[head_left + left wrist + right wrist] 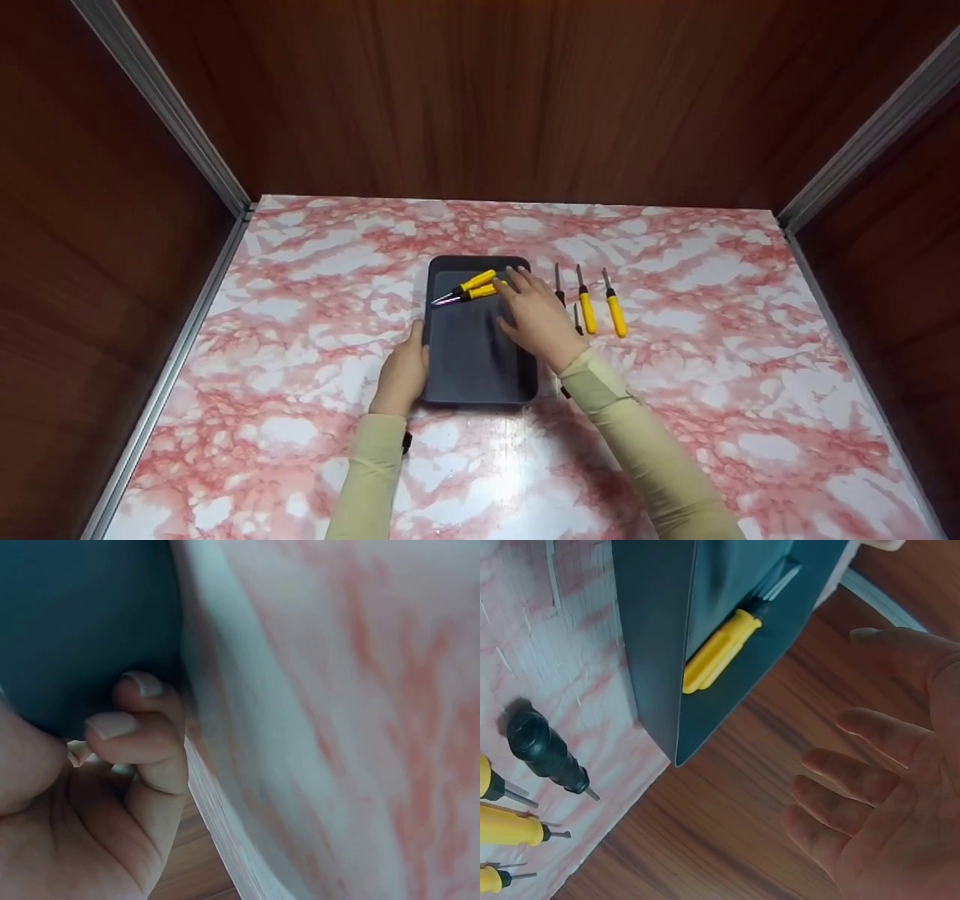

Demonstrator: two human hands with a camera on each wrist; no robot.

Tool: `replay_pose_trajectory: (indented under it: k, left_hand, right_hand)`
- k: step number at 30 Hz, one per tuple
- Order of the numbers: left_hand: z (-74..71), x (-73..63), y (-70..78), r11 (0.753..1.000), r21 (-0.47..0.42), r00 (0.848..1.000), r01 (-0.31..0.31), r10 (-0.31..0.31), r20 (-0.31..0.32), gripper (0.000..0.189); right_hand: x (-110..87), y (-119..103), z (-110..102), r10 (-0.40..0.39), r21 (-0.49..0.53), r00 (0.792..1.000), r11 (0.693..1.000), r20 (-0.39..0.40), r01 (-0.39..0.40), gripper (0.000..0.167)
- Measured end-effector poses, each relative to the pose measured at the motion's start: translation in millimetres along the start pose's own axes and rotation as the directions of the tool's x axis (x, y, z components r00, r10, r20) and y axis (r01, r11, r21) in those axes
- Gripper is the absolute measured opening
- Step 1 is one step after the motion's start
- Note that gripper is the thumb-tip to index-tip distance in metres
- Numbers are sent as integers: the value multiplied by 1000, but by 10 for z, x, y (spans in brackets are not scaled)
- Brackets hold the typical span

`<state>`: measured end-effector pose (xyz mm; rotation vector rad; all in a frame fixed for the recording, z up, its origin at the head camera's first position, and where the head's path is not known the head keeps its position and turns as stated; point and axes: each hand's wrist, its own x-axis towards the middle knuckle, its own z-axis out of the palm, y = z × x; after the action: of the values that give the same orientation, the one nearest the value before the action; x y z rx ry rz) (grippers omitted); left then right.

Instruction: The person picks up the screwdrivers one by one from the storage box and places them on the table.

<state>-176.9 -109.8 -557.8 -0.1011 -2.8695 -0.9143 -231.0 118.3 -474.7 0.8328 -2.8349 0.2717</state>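
Note:
A dark grey rectangular tray lies on the table, and my left hand grips its left side. In the left wrist view, curled fingers press against the tray's wall. Over the tray's right rim hovers my right hand, its fingers spread and holding nothing. Inside the tray, near the far end, lie two yellow-handled screwdrivers, their metal tips pointing left. The right wrist view catches one screwdriver in the tray, apart from the right palm.
Right of the tray, yellow-handled screwdrivers lie beside thinner dark ones, partly hidden by my right hand. A black-handled screwdriver shows near the tray. Brown wood panels wall the red-and-white marbled table at back and sides.

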Motion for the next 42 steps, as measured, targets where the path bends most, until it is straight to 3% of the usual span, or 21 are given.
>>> replay_pose_trajectory:
  k: [7,18,31,42]
  left_hand:
    - [4,5,10,1000,-4,1000,9,-9,6,41]
    - [-2,-14,20,1000,-6,1000,-10,10,-2,43]
    - [-6,-9,16,1000,-9,1000,1,-1,6,43]
    - [-5,-2,7,1000,-10,1000,5,-5,14,41]
  right_hand:
    - [104,-22,23,29,48,999,998,15,-29,60]
    - [199,-54,49,25,32,999,999,25,-26,59]
    - [250,-93,123,29,6,993,1000,118,-30,59]
    - [298,-98,176,34,60,984,997,174,-45,74]
